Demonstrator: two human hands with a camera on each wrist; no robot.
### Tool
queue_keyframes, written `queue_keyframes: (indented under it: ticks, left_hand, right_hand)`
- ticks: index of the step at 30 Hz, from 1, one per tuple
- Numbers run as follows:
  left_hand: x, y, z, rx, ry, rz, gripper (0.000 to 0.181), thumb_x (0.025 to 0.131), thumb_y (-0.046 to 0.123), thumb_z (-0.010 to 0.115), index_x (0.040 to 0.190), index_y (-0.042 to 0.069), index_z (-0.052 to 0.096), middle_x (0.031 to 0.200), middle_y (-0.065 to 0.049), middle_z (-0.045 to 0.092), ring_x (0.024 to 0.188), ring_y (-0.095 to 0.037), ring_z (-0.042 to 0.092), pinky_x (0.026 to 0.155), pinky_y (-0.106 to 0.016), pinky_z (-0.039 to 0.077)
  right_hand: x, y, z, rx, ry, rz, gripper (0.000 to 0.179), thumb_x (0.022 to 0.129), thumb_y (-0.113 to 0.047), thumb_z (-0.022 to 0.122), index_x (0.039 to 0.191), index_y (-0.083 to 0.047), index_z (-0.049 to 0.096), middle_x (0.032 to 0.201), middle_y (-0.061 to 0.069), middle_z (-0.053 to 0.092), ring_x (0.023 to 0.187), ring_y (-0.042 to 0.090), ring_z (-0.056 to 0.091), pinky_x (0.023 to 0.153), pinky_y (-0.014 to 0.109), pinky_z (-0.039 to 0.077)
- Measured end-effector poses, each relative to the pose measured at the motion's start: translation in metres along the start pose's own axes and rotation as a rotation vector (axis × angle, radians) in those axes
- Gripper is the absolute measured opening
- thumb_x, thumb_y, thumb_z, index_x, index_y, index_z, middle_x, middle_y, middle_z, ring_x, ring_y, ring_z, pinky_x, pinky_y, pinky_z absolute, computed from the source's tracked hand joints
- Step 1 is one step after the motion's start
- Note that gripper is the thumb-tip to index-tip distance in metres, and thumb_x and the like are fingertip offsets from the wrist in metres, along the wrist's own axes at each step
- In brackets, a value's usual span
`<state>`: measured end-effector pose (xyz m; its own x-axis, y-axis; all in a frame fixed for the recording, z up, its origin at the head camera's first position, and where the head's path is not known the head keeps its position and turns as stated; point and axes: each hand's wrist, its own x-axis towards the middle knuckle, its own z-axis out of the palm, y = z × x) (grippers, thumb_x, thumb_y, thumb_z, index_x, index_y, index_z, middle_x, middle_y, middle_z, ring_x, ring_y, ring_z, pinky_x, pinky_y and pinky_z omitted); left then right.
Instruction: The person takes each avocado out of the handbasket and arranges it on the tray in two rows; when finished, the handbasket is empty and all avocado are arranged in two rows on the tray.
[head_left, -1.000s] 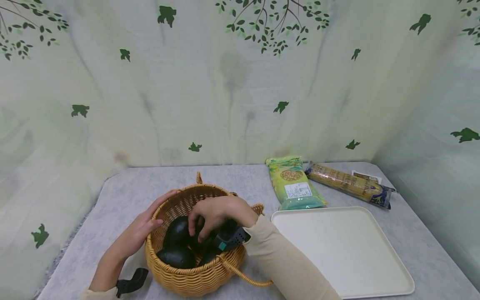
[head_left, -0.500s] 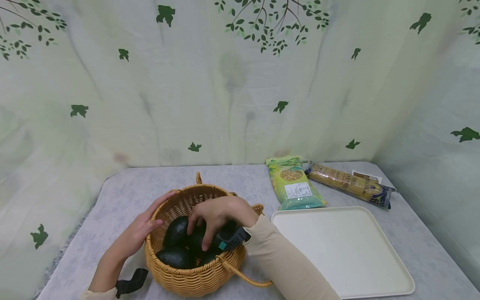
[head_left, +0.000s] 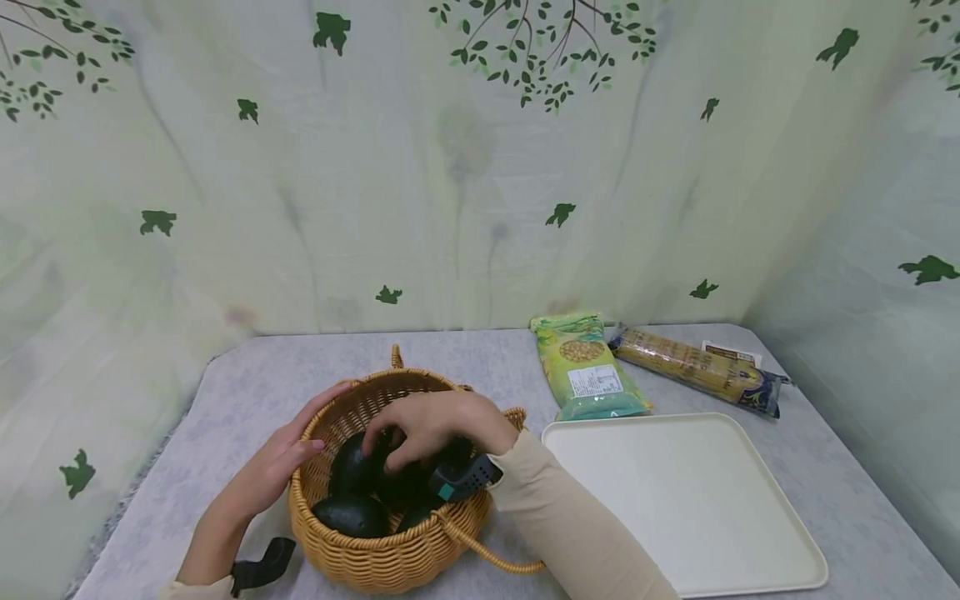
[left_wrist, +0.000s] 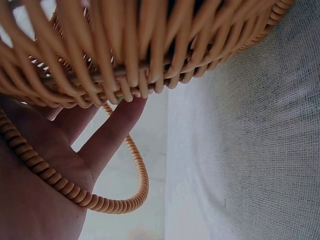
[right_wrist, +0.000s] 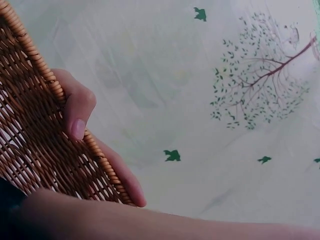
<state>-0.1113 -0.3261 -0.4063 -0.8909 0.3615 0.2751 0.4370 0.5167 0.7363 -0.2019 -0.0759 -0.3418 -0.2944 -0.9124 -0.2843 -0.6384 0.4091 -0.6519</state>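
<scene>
A round wicker basket point(head_left: 390, 558) stands at the front left, holding several dark, glossy avocados point(head_left: 351, 515). My left hand point(head_left: 273, 458) grips its left rim, with the thumb over the edge and the fingers along the outside. The right wrist view shows that left thumb point(right_wrist: 77, 112) hooked over the wicker rim. My right hand point(head_left: 427, 425) reaches down inside the basket, its bent fingers and thumb on an avocado point(head_left: 405, 483) in the middle. The palm side is hidden. The left wrist view has the left fingers point(left_wrist: 115, 130) against the weave and a looped basket handle point(left_wrist: 142, 175).
A white rectangular tray point(head_left: 682, 500) lies to the right of the basket. Behind it are a green and yellow bag point(head_left: 585, 358) and a long packet of pasta point(head_left: 693, 367). A second basket handle point(head_left: 495, 558) droops toward the tray.
The right fingers shift slightly left over the avocados. The right thumb first spreads toward me, then draws back up nearer the fingers. The left hand and basket stay put.
</scene>
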Motion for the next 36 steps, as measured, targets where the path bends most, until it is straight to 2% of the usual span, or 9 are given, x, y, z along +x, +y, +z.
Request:
queue_keyframes:
  ticks: [4, 8, 11, 14, 18, 26, 36]
  left_hand:
    - [-0.0002, -0.0005, 0.0004, 0.003, 0.001, 0.002, 0.064, 0.105, 0.007, 0.038, 0.165, 0.023, 0.025, 0.165, 0.011, 0.034, 0.138, 0.005, 0.039, 0.093, -0.081, 0.039]
    - [0.0003, -0.0004, 0.0005, -0.004, 0.002, -0.009, 0.064, 0.105, 0.008, 0.038, 0.165, 0.024, 0.025, 0.165, 0.012, 0.033, 0.137, 0.006, 0.039, 0.092, -0.082, 0.039]
    - [0.0006, -0.0005, 0.0004, -0.009, 0.002, -0.01, 0.064, 0.105, 0.008, 0.038, 0.165, 0.024, 0.025, 0.165, 0.011, 0.033, 0.137, 0.006, 0.039, 0.091, -0.083, 0.039]
    - [0.0007, -0.001, 0.0005, -0.011, 0.002, -0.009, 0.064, 0.104, 0.009, 0.038, 0.165, 0.024, 0.025, 0.165, 0.012, 0.034, 0.137, 0.006, 0.039, 0.091, -0.083, 0.039]
    - [0.0005, -0.0012, 0.0006, -0.007, 0.005, -0.013, 0.064, 0.104, 0.009, 0.038, 0.165, 0.025, 0.026, 0.165, 0.013, 0.034, 0.137, 0.007, 0.038, 0.093, -0.083, 0.038]
    - [0.0012, 0.0002, 0.0007, -0.004, 0.005, -0.014, 0.064, 0.104, 0.009, 0.038, 0.165, 0.025, 0.026, 0.165, 0.013, 0.033, 0.138, 0.009, 0.036, 0.094, -0.084, 0.035]
    - [0.0005, -0.0016, 0.0, 0.001, 0.002, -0.029, 0.063, 0.105, 0.011, 0.037, 0.165, 0.027, 0.025, 0.163, 0.017, 0.033, 0.136, 0.007, 0.039, 0.092, -0.08, 0.041]
  right_hand:
    - [0.0003, -0.0013, 0.0018, 0.05, 0.031, 0.061, 0.028, 0.104, -0.018, 0.062, 0.132, -0.017, 0.067, 0.131, 0.001, 0.063, 0.072, 0.011, 0.071, 0.065, 0.023, 0.058]
    - [0.0013, -0.0007, 0.0023, 0.058, 0.049, 0.064, 0.025, 0.104, -0.022, 0.063, 0.127, -0.015, 0.07, 0.126, -0.001, 0.066, 0.068, 0.011, 0.071, 0.064, 0.023, 0.058]
    - [0.0022, 0.0004, 0.0022, 0.048, 0.042, 0.051, 0.031, 0.099, -0.025, 0.071, 0.129, -0.014, 0.071, 0.126, -0.004, 0.068, 0.071, 0.01, 0.072, 0.066, 0.022, 0.058]
    - [0.0046, 0.0016, 0.0015, -0.072, 0.037, 0.0, 0.04, 0.094, -0.028, 0.078, 0.133, -0.018, 0.072, 0.131, -0.008, 0.069, 0.092, 0.003, 0.071, 0.08, 0.016, 0.054]
    - [0.0075, 0.0028, 0.0013, -0.201, 0.037, -0.061, 0.043, 0.09, -0.027, 0.082, 0.132, -0.02, 0.073, 0.131, -0.011, 0.07, 0.117, -0.003, 0.061, 0.094, 0.01, 0.044]
    - [0.006, 0.0016, 0.0024, -0.204, 0.046, -0.053, 0.037, 0.088, -0.026, 0.084, 0.124, -0.023, 0.078, 0.123, -0.014, 0.073, 0.106, -0.007, 0.061, 0.083, 0.009, 0.045]
    - [0.0031, 0.0039, 0.0007, -0.162, 0.079, -0.119, 0.035, 0.089, -0.026, 0.082, 0.124, -0.022, 0.078, 0.124, -0.012, 0.073, 0.109, -0.009, 0.061, 0.087, 0.009, 0.047]
